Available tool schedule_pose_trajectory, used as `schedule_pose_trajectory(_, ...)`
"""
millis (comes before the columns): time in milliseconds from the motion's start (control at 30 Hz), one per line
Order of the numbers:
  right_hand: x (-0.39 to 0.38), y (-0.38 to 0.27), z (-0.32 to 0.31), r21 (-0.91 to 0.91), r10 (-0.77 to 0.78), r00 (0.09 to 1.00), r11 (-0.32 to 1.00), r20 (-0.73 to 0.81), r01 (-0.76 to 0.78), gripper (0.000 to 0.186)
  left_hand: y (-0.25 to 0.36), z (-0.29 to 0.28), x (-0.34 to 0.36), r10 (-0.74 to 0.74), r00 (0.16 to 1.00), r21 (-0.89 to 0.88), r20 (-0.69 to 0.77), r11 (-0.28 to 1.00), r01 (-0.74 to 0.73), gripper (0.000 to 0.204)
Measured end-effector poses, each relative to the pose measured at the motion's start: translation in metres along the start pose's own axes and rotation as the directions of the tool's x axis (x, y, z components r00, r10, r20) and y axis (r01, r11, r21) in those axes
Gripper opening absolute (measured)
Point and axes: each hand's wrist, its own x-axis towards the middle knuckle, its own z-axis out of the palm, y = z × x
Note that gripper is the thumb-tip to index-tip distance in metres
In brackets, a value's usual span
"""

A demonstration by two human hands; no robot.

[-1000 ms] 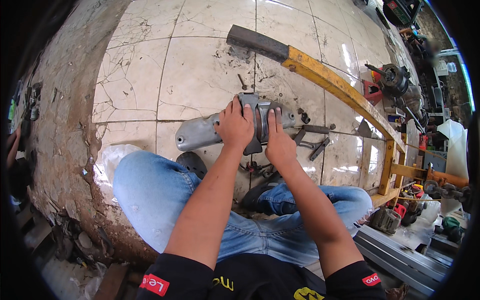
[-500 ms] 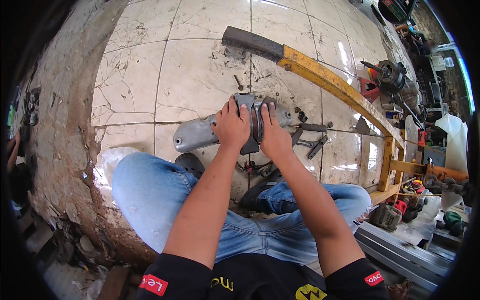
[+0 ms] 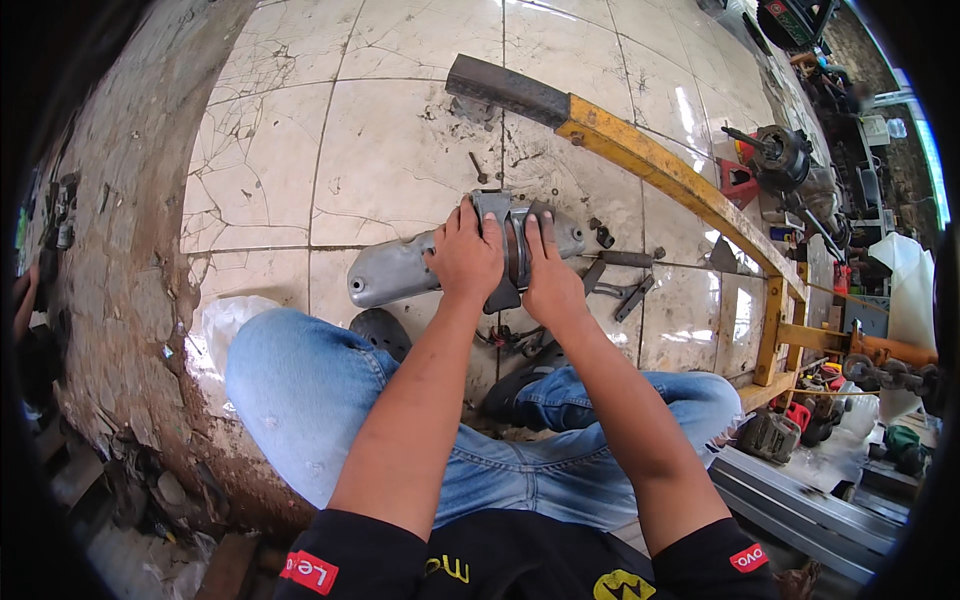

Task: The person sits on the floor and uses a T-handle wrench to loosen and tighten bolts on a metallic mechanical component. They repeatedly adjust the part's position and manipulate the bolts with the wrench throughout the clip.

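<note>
A long silver-grey metal bar (image 3: 385, 275), with a hole near each end, lies crosswise on the tiles in front of my bent legs. Across its middle sits a dark grey block-like mount (image 3: 515, 250) with upright metal plates. My left hand (image 3: 467, 255) is closed against the mount's left side, thumb and fingers pointing away from me. On its other side my right hand (image 3: 552, 280) presses in, fingers curved over the top edge. The palms hide much of the mount and part of the bar. Below it, a dark grey end (image 3: 503, 296) shows between my wrists.
A yellow steel beam (image 3: 650, 150) with a dark square end slants overhead at the right. A loose bolt (image 3: 478, 168) lies beyond the bar. Right of my hands are a black-handled tool (image 3: 628, 258) and small dark parts (image 3: 603, 236). A red stand (image 3: 738, 182) stands farther right.
Both hands keep their hold on the mount. The mount and hands appear shifted only very slightly; the bar and the surroundings look nearly the same.
</note>
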Motion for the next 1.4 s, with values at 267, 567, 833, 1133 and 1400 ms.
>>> schedule_pose_trajectory(267, -0.042, 0.009, 0.029, -0.094, 0.036, 0.999, 0.995, 0.015, -0.035, 0.091, -0.001, 0.003, -0.001, 0.033, 0.999, -0.043, -0.018, 0.998, -0.034, 0.059)
schedule_pose_trajectory(567, -0.049, 0.016, 0.022, -0.053, 0.023, 0.999, 0.998, 0.035, -0.021, 0.091, 0.001, 0.0, -0.002, 0.003, 1.0, -0.008, 0.006, 1.0, -0.003, 0.057)
schedule_pose_trajectory(833, 0.005, 0.011, 0.0, -0.041, 0.02, 0.999, 0.999, -0.045, -0.022, 0.08, -0.001, 0.003, 0.001, 0.023, 1.0, -0.042, -0.01, 0.999, -0.023, 0.057)
schedule_pose_trajectory(1133, -0.008, 0.02, 0.009, -0.029, 0.052, 0.996, 0.998, -0.068, -0.054, 0.079, -0.004, 0.004, 0.0, 0.033, 0.999, -0.064, -0.015, 0.997, -0.034, 0.057)
schedule_pose_trajectory(1400, -0.018, 0.008, -0.001, -0.135, 0.015, 1.0, 0.991, 0.005, -0.014, 0.074, 0.003, -0.001, -0.001, 0.019, 1.0, -0.018, -0.002, 1.0, -0.019, 0.058)
